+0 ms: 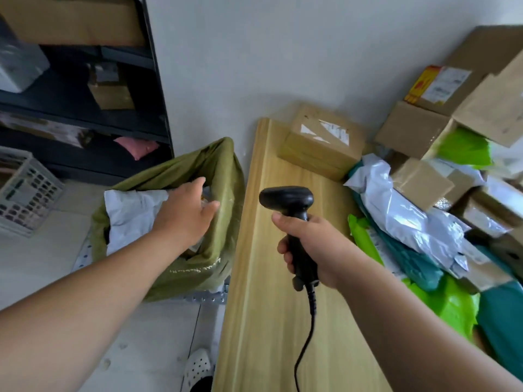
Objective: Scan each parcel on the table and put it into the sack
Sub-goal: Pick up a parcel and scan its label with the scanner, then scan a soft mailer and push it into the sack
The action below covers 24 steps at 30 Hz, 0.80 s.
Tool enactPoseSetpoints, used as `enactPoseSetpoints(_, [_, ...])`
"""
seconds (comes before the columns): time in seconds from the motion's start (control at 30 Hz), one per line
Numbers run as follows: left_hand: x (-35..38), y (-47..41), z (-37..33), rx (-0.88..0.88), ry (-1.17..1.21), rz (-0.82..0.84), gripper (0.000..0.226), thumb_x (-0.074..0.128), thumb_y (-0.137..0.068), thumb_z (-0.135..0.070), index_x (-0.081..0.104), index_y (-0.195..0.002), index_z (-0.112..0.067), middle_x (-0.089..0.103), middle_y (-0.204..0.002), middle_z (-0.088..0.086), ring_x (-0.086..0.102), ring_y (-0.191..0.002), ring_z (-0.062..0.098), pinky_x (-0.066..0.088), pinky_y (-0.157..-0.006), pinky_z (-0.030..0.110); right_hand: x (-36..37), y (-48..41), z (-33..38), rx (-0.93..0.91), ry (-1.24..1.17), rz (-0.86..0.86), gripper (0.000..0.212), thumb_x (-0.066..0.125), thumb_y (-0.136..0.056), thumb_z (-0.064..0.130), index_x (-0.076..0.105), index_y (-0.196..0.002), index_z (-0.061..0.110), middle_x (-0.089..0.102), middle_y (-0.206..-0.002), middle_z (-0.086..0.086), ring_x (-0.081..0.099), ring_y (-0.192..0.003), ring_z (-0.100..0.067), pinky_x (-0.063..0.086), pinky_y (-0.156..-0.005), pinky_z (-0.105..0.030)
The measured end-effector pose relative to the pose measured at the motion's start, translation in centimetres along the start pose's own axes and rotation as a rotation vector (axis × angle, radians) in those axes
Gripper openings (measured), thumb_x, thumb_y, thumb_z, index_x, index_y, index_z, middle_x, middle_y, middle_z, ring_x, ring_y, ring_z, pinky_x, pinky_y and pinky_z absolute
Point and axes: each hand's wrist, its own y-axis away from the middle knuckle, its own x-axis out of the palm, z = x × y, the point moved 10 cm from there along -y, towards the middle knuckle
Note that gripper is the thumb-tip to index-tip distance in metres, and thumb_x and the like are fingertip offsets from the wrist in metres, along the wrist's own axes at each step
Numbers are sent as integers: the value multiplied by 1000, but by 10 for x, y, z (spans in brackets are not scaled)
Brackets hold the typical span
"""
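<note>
Left hand (pixel 186 213): over the mouth of the sack (pixel 223 171), grip wide, fingers nearly straight, holding nothing. Cannot tell whether it touches the white mailer (pixel 133 210) below it.
Right hand (pixel 314 247): grip wrapped round the handle of the scanner (pixel 285 198), held above the left half of the bench (pixel 268 329).

Sack: olive, soft cloth, on the floor just beside the bench's left edge. The white mailer lies in its mouth, partly sticking out.

Parcels left: a heap along the bench's right edge up to the far right corner. 1 brown box (pixel 319 142) sits at the far edge. A grey mailer (pixel 410 219) lies over a teal mailer (pixel 413 261) and green mailers (pixel 452 304).

Judgement: mailers probably light, limp, slick film, so pinch an edge with 1 hand and expect sag. Boxes stiff, likely heavier, so grasp 2 opposite faces. Pulling a buried mailer may tip the boxes above.
</note>
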Motion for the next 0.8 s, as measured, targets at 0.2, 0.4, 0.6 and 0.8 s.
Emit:
enactPoseSetpoints(0.2, [33, 33, -111, 257, -139, 19, 65, 45, -96, -46, 26, -150, -15, 38, -150, 7, 36, -137, 25, 36, -107, 42, -73, 32, -22, -71, -86, -85, 23, 70, -91, 31, 55, -97, 14, 57, -59, -5, 50, -48, -16, 43, -48, -26])
enactPoseSetpoints(0.4, [87, 58, -197, 320, -150, 75, 65, 45, -97, -46, 24, -151, -19, 34, -152, 4, 33, -139, 23, 34, -109, 39, -166, 70, -57, -82, -132, -170, 21, 69, -92, 26, 52, -89, 13, 56, -58, -6, 49, -46, -18, 42, -47, -26])
enactPoseSetpoints(0.6, [152, 70, -285, 349, -170, 133, 62, 50, -95, -43, 30, -148, -18, 41, -147, 7, 40, -133, 27, 37, -104, 39, -275, 107, -88, -127, -155, -314, 23, 69, -91, 24, 50, -85, 11, 55, -58, -8, 46, -42, -19, 38, -42, -25])
enactPoseSetpoints(0.8, [216, 72, -371, 552, -321, 176, 49, 43, -100, -31, 35, -146, -19, 38, -150, 2, 33, -137, 23, 32, -107, 37, -355, 128, -114, -136, -206, -381, 25, 68, -92, 24, 48, -81, 14, 53, -57, -7, 45, -41, -19, 37, -43, -25])
